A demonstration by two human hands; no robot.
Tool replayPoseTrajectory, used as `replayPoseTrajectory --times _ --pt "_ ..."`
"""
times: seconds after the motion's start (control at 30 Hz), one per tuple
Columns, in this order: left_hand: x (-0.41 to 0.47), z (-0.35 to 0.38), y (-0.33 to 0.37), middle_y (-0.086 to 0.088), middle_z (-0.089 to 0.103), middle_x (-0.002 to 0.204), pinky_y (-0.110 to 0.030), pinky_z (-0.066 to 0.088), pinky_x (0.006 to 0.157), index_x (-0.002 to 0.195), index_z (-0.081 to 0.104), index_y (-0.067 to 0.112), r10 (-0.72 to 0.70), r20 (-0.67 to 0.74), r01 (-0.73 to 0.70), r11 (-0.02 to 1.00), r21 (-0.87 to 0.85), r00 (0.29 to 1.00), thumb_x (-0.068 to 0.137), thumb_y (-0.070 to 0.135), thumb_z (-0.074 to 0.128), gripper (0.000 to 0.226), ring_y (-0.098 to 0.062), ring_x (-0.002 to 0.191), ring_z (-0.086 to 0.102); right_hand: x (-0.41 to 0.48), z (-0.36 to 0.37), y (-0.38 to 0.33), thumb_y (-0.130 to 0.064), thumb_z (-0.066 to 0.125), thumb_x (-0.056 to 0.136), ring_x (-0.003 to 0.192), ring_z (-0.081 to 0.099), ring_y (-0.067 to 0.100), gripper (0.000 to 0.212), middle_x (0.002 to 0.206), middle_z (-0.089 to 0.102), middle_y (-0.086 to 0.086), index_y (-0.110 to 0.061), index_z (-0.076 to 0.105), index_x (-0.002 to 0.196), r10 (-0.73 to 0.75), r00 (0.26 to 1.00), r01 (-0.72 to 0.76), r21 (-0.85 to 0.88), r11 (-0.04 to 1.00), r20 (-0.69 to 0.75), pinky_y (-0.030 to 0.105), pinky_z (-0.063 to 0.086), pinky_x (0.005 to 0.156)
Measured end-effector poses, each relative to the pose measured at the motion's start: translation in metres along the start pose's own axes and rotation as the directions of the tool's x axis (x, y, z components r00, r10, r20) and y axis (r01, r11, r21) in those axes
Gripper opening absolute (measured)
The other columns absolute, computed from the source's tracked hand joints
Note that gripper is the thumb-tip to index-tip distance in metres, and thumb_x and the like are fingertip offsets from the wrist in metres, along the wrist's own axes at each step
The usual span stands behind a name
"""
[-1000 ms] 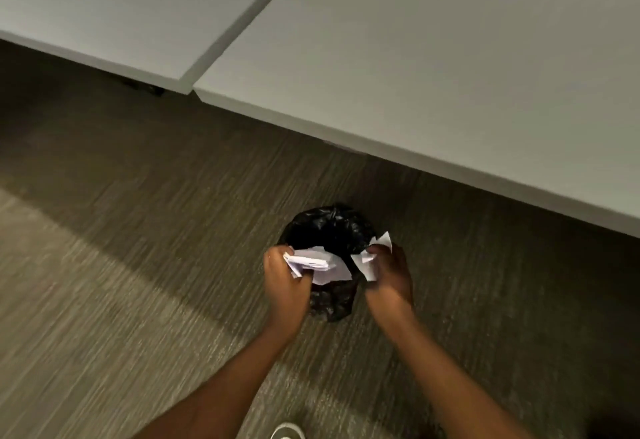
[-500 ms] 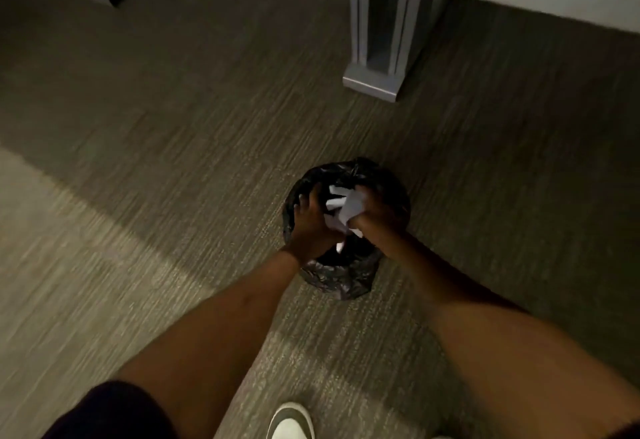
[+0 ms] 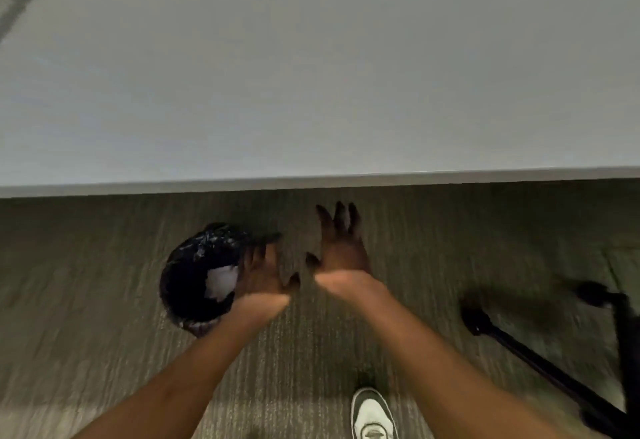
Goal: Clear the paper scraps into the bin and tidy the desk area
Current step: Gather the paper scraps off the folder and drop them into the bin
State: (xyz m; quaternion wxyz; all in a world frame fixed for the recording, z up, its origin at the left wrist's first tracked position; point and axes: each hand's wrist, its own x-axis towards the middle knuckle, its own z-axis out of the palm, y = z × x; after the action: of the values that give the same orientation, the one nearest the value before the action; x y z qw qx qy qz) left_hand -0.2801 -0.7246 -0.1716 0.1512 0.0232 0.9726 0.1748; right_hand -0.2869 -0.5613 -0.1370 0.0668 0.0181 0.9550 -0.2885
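My left hand (image 3: 263, 274) and right hand (image 3: 341, 248) hang empty above the carpet (image 3: 104, 300), fingers spread. White paper scraps (image 3: 221, 281) lie inside the black-lined bin (image 3: 194, 265) beside my left hand.

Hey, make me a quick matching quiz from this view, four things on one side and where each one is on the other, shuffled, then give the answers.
Things:
1. bin
2. paper scraps
3. shoe
4. desk

Places:
A. bottom edge, on the carpet
B. top half of the view
C. inside the black liner
D. on the carpet beside the left hand

Pairs: 1-D, 2-C, 3-A, 4-B
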Motion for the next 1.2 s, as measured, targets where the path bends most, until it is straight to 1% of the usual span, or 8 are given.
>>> replayPoseTrajectory --times 0.07,0.13,0.23,0.5,0.63,0.77,0.97,1.2 --pt "-0.019 -0.002 0.053 -0.018 0.032 0.15 -0.044 0.025 0.112 0.146 0.025 0.014 0.116 0.155 -0.121 0.992 0.026 0.981 0.086 0.049 0.05 0.074 -0.036 0.137 0.029 -0.036 -0.044 0.035 -0.044 0.058 0.083 0.139 -0.021 0.039 0.09 0.157 -0.003 0.019 -0.023 -0.002 0.147 0.129 0.991 -0.131 -0.068 0.989 -0.033 0.055 0.01 0.114" --pt "-0.04 -0.005 0.109 -0.019 0.038 0.146 -0.048 0.032 0.109 0.146 0.021 0.016 0.272 0.155 -0.28 0.959 0.034 0.95 0.082 0.05 0.056 0.08 -0.038 0.133 0.036 -0.081 -0.09 0.069 -0.049 0.056 0.082 0.14 -0.008 0.045 0.085 0.154 0.013 0.025 -0.017 0.009 0.145 0.232 0.967 -0.243 -0.105 0.964 -0.107 0.059 0.011 0.113" --pt "-0.078 -0.006 0.209 -0.017 0.036 0.146 -0.05 0.031 0.108 0.144 0.024 0.016 0.503 0.154 -0.51 0.86 0.01 0.85 0.075 0.051 0.06 0.085 -0.037 0.133 0.034 -0.159 -0.161 0.125 -0.05 0.055 0.08 0.141 -0.009 0.043 0.087 0.156 0.007 0.023 -0.021 0.006 0.145 0.416 0.871 -0.454 -0.104 0.885 -0.263 0.058 0.004 0.112" --pt "-0.214 0.074 0.444 -0.014 0.032 0.149 -0.047 0.019 0.114 0.144 0.027 0.018 0.875 0.34 -0.92 0.387 -0.066 0.344 0.069 0.056 0.054 0.089 -0.031 0.14 0.023 -0.387 -0.292 0.265 -0.05 0.057 0.084 0.141 0.002 0.042 0.083 0.156 0.015 0.016 -0.023 0.009 0.146 0.802 0.365 -0.89 0.075 0.449 -0.473 0.06 0.013 0.112" --pt "-0.27 0.133 0.53 -0.01 0.033 0.148 -0.047 0.026 0.11 0.142 0.016 0.024 0.896 0.384 -0.962 0.267 -0.063 0.223 0.065 0.064 0.053 0.094 -0.031 0.137 0.026 -0.464 -0.31 0.323 -0.047 0.06 0.085 0.139 0.007 0.039 0.083 0.153 0.019 0.015 -0.025 0.009 0.145 0.887 0.184 -0.936 0.201 0.29 -0.423 0.063 0.023 0.108" --pt "-0.311 0.196 0.593 -0.008 0.033 0.148 -0.051 0.042 0.096 0.14 0.012 0.025 0.843 0.465 -0.939 0.337 -0.066 0.27 0.053 0.076 0.06 0.112 -0.033 0.133 0.029 -0.504 -0.313 0.384 -0.048 0.068 0.079 0.136 0.012 0.036 0.09 0.15 0.018 0.015 -0.032 0.008 0.144 0.954 0.066 -0.907 0.381 0.179 -0.292 0.062 0.031 0.103" --pt "-0.326 0.268 0.62 -0.01 0.014 0.156 -0.055 0.039 0.097 0.143 0.0 0.024 0.655 0.612 -0.868 0.485 0.108 0.442 0.043 0.077 0.07 0.134 -0.038 0.139 0.016 -0.489 -0.3 0.455 -0.067 0.068 0.066 0.14 0.001 0.04 0.101 0.154 0.007 0.014 -0.044 0.006 0.142 0.979 0.074 -0.917 0.373 0.141 -0.187 0.067 0.027 0.102" --pt "-0.321 0.294 0.619 -0.006 0.047 0.116 -0.039 0.048 0.069 0.12 0.04 0.021 0.74 0.491 -0.885 0.427 0.186 0.46 0.049 0.068 0.076 0.092 -0.027 0.101 0.041 -0.471 -0.273 0.491 -0.065 0.059 0.075 0.137 0.016 0.044 0.087 0.152 0.017 0.018 -0.042 0.007 0.142 0.973 0.143 -0.971 0.165 0.173 -0.181 0.066 0.035 0.097"
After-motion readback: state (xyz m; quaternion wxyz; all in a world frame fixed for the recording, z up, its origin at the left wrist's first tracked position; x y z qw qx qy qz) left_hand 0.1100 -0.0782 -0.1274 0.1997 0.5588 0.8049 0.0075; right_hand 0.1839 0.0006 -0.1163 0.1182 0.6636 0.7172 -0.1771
